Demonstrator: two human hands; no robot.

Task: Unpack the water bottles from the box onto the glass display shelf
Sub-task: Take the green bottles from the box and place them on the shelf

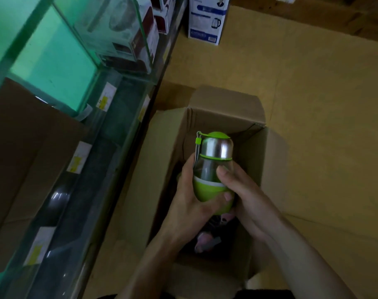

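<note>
Glass display shelf (54, 52): along the left, boxed goods (127, 39) behind its panes.
Box (140, 180): open, just beside the shelf's front edge, flaps spread.
Left hand (190, 201): gripping the bottle's green base, thumb across the front.
Water bottle (214, 169): green with a steel cap, upright over the box's open mouth, between both hands.
Right hand (244, 195): wrapped round the bottle's right side, thumb on the clear middle.

We held the water bottle (214, 169) between both hands, our left hand (187, 203) on its left side and our right hand (245, 197) on its right, above the open box (222, 117). Other items (205, 240) lay inside the box beneath it. The glass display shelf (52, 59) ran along the box's left, with packaged goods (127, 39) within it. A kettle carton (205, 20) stood well behind the box.
</note>
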